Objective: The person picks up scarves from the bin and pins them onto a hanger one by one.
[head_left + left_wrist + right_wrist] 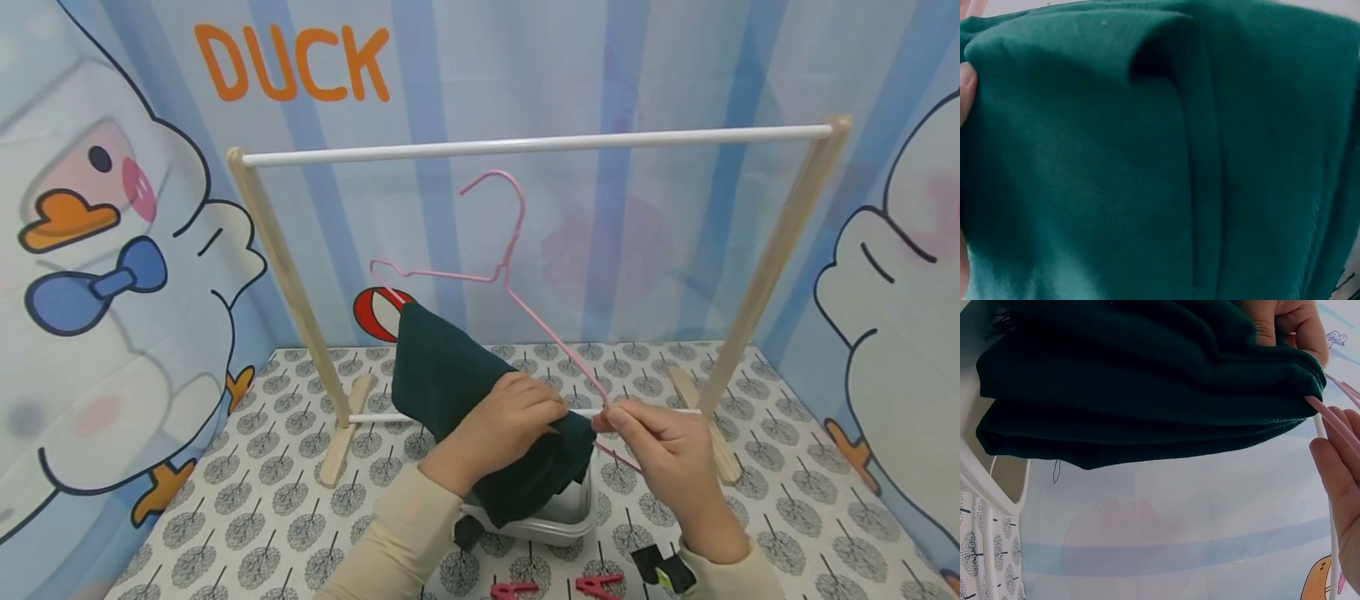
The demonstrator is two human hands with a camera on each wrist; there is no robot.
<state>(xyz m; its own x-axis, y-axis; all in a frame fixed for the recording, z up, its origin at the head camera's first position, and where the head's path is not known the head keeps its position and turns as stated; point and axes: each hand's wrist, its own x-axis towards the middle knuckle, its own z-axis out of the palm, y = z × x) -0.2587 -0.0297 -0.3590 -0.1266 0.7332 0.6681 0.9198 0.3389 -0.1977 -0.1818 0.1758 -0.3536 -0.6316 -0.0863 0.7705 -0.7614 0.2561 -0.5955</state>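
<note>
A pink wire hanger [551,333] is held tilted, its hook pointing up below the white rail. Dark green cloth [442,358] drapes over the hanger's bottom bar and hangs in folds, as the right wrist view shows the cloth [1147,406] from beneath. My left hand [506,429] grips the cloth from above near its right part; only fingertips show at the edge of the left wrist view. My right hand [667,454] pinches the hanger at its right end, just beside the cloth's edge. In the right wrist view that hand [1341,462] has the pink wire along its fingers.
A wooden rack with a white rail [540,143] stands behind my hands. Below the cloth sits a light grey plastic basin [558,529]. Two red clothespins [598,585] lie near the front edge, on a tree-patterned tablecloth [247,500]. A duck-printed curtain hangs behind.
</note>
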